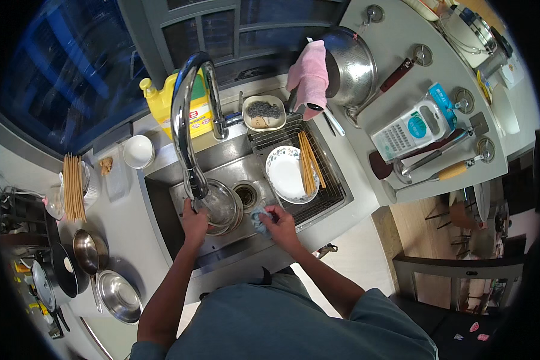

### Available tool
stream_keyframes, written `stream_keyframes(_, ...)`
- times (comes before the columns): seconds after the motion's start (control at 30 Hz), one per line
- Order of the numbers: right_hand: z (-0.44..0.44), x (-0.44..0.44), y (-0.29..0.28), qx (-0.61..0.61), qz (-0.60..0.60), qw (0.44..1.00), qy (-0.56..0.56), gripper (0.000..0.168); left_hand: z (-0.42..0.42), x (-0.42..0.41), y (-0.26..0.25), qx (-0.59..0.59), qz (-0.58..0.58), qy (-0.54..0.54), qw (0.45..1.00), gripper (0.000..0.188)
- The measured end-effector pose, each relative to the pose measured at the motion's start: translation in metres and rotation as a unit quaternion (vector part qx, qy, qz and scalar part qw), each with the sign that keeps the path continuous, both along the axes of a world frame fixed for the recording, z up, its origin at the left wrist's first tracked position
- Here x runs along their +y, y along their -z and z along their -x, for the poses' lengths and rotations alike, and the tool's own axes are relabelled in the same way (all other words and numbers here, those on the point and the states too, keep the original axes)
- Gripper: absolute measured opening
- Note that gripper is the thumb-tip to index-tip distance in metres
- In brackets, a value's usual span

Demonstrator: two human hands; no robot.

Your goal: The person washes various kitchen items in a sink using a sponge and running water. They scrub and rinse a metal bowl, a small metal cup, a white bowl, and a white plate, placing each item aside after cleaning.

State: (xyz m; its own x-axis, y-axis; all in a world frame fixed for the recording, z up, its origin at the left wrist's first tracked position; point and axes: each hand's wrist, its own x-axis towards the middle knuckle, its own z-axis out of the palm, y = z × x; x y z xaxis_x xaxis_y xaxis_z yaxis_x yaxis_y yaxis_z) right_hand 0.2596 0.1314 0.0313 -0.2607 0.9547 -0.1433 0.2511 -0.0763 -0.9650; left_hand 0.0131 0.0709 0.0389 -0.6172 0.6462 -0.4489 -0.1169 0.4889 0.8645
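Observation:
A crumpled blue-grey dishcloth is pinched in the fingers of my right hand, over the front of the steel sink. My left hand is at the left rim of a round, shiny bowl or lid, just below the head of the chrome faucet. Its fingertips are partly hidden, so its grip is unclear. The round piece lies on stacked dishes beside the drain. In the wire rack at the sink's right, several wooden chopsticks lie across a flower-rimmed white plate or bowl.
Behind the sink stand a yellow detergent jug and a dish with a steel scrubber. A pink cloth hangs beside a steel wok. White bowls, a small pan and a steel basin sit on the left counter.

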Motion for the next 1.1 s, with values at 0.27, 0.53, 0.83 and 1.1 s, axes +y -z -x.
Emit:
stream_keyframes(0.27,-0.004,-0.018,0.014,-0.089,-0.088,0.992,-0.024,0.030,-0.066,0.082,-0.025,0.344,-0.094,0.084,0.930,0.080)
stream_keyframes(0.53,-0.008,-0.020,0.014,-0.080,-0.103,0.991,-0.035,0.030,-0.059,0.105,-0.052,0.494,-0.203,0.222,0.816,0.078)
stream_keyframes(0.83,-0.001,-0.020,-0.002,-0.100,-0.110,0.987,-0.065,0.026,0.009,-0.015,-0.003,0.477,-0.102,0.281,0.827,0.071)
stream_keyframes(1.1,0.006,-0.020,0.011,-0.137,-0.174,0.971,-0.090,0.023,0.032,-0.044,-0.032,0.525,-0.168,0.225,0.804,0.076)
